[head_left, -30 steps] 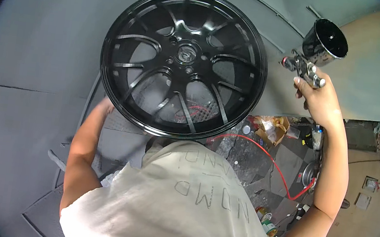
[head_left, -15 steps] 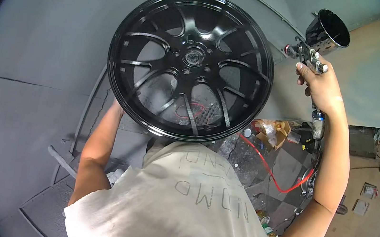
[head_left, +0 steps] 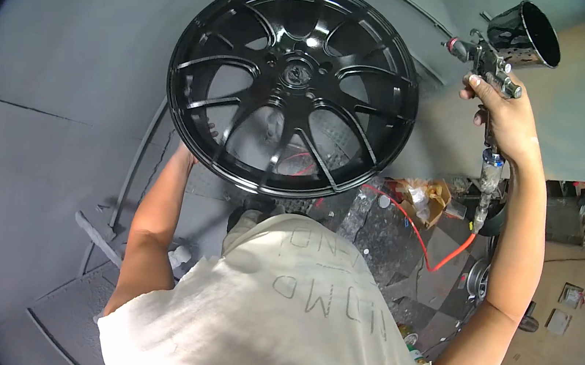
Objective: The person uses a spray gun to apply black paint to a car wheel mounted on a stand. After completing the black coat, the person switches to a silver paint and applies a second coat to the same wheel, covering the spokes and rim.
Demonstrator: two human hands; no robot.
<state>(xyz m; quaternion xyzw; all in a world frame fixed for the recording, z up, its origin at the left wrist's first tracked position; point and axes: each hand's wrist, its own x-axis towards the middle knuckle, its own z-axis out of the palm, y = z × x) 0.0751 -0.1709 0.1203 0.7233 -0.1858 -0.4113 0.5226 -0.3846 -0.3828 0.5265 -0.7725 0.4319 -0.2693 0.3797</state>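
A glossy black multi-spoke car wheel [head_left: 294, 112] fills the upper middle, its face tilted toward me. My left hand [head_left: 187, 156] is at its lower left edge, mostly hidden behind the rim; fingertips show faintly through a gap between the spokes, closed on the wheel's back part. Off to the wheel's right, my right hand [head_left: 508, 118] is wrapped round the handle of a spray gun [head_left: 489, 63]. The gun's nozzle points left toward the wheel. On top sits a paint-smeared black cup [head_left: 519, 35], tilted. No spray is clearly visible.
A red air hose [head_left: 418, 236] runs from the gun's handle down across the dark tiled floor. An open cardboard box [head_left: 427, 200] lies beyond it, with another wheel [head_left: 478, 279] nearby. Grey walls [head_left: 67, 42] stand left; a pale pipe [head_left: 97, 236] is low left.
The wheel has turned, with its spokes in different positions, and sits slightly higher. My right hand has moved the spray gun a little up and to the right; the hose has shifted too.
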